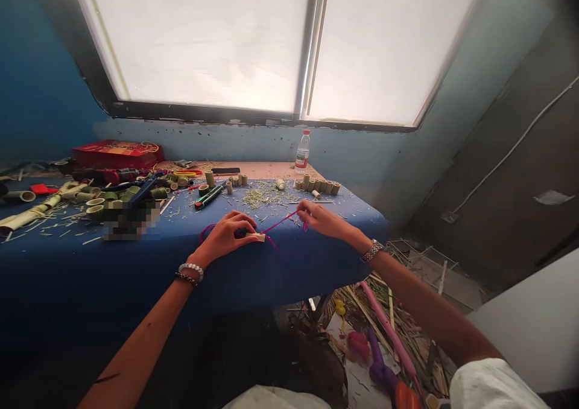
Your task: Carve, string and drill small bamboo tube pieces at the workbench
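My left hand (228,235) holds a small pale bamboo piece (256,237) at the front of the blue-covered table, thumb and fingers closed round it. A thin magenta cord (283,221) runs from that piece up to my right hand (316,217), whose fingers pinch it. A short cord end hangs off the bamboo piece, and more purple cord lies left of my left hand. Green shavings (259,198) and a green-and-black cutter (210,196) lie behind my hands.
Short bamboo tubes (319,186) stand in a row at the back right, near a water bottle (303,152). Tools and cut bamboo crowd the left, before a red box (117,154). A phone (225,171) lies behind. Bamboo scraps and balloons (382,361) are on the floor.
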### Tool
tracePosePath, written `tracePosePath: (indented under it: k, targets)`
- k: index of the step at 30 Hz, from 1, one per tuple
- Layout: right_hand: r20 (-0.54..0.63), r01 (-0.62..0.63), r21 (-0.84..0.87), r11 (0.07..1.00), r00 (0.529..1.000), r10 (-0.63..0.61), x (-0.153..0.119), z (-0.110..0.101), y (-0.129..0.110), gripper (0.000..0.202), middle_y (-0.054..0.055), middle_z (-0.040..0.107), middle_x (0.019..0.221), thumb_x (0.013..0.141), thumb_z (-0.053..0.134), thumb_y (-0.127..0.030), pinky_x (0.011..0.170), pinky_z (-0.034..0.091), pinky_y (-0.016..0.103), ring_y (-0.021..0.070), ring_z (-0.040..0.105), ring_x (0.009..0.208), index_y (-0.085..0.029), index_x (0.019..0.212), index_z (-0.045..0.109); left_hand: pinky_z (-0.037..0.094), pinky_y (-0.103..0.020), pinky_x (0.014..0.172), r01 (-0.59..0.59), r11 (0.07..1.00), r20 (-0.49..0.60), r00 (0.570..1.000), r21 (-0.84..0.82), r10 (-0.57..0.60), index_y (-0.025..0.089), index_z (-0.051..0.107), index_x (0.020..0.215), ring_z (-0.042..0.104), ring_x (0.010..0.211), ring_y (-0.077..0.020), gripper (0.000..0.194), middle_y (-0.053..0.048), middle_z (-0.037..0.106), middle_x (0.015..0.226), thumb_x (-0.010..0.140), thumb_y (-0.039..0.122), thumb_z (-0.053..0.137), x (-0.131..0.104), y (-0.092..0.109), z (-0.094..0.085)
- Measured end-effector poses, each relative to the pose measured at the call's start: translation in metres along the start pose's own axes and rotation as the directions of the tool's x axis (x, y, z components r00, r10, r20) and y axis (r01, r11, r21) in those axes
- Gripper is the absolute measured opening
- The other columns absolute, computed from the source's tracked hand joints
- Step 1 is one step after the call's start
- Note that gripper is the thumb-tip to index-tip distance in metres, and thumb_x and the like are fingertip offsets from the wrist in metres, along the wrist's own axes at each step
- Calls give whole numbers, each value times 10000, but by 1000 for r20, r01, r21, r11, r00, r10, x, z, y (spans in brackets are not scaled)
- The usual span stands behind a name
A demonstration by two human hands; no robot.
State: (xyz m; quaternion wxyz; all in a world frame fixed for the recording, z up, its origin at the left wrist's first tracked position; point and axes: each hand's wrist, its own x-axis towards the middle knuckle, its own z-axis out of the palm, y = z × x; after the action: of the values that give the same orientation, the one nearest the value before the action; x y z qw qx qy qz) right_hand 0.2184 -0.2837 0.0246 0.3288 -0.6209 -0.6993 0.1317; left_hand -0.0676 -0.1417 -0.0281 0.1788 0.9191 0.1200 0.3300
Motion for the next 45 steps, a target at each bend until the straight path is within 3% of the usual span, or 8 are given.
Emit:
tracePosePath:
  k: [10, 17, 25, 29, 34, 39, 42, 45]
  targets:
    - [-111, 51, -23, 998, 992, -53, -13, -41, 31, 368, 73, 585, 1050, 903, 622, -551, 707, 484, 309, 148, 547, 762, -198, 825, 695, 493, -399, 986, -18, 1000, 13, 1000, 17, 18, 249, 770, 903, 607, 1113, -235, 293, -41, 756, 1093, 903, 535, 706, -1, -7, 1]
    - [-354, 71, 190, 979, 935, 1, -19, -42, 38, 442, 62, 594, 954, 783, 754, -629, 594, 483, 300, 125, 515, 664, -188, 765, 739, 490, -392, 991, 84, 989, 30, 996, -121, -81, 243, 774, 901, 616, 1124, -247, 336, -57, 757, 1050, 872, 573, 723, 1, 3, -5]
    - [-421, -9, 412, 911, 885, 200, -19, -30, 40, 469, -15, 558, 623, 759, 761, -637, 506, 414, 257, 106, 479, 515, -179, 809, 673, 510, -379, 947, 270, 937, 30, 962, -220, -271, 214, 768, 943, 677, 1031, -249, 437, -71, 730, 1062, 820, 631, 730, 0, 5, -10]
    - [-396, -125, 200, 972, 897, 197, -16, -26, 35, 335, 6, 579, 639, 855, 674, -514, 558, 446, 287, 141, 529, 545, -188, 783, 650, 538, -335, 836, 334, 864, -2, 932, -377, -362, 190, 696, 1012, 711, 951, -231, 485, -58, 755, 989, 815, 632, 729, 12, 6, -25]
    - [-512, -21, -229, 973, 853, -102, 4, -2, -7, 163, 135, 681, 1174, 923, 619, -309, 961, 515, 434, 265, 674, 1018, -187, 974, 713, 540, -291, 689, 314, 849, -64, 925, -424, -374, 188, 633, 1057, 739, 853, -226, 537, -50, 735, 883, 771, 616, 785, 37, 18, -52]
    - [-187, 287, 205, 936, 950, -251, 59, 33, -57, 544, 125, 728, 1176, 890, 730, -543, 975, 559, 425, 252, 688, 1112, -191, 1292, 630, 535, -274, 587, 277, 886, -10, 953, -371, -302, 183, 674, 1013, 674, 613, -135, 474, -44, 712, 954, 795, 591, 777, 55, 36, -68]
    - [72, 215, 495, 842, 955, -287, 85, 42, -75, 579, 67, 737, 834, 828, 715, -693, 690, 599, 316, 184, 723, 750, -151, 1029, 680, 522, -252, 538, 266, 865, -77, 942, -426, -328, 190, 655, 1034, 571, 528, -73, 496, -30, 693, 963, 778, 595, 785, 58, 40, -70]
    - [15, 191, 575, 795, 970, -244, 91, 41, -86, 571, 16, 684, 703, 778, 745, -715, 555, 537, 235, 113, 649, 582, -154, 834, 659, 440, -212, 467, 309, 799, -130, 893, -516, -430, 209, 618, 1065, 453, 480, -45, 575, 5, 673, 879, 707, 605, 831, 55, 41, -68]
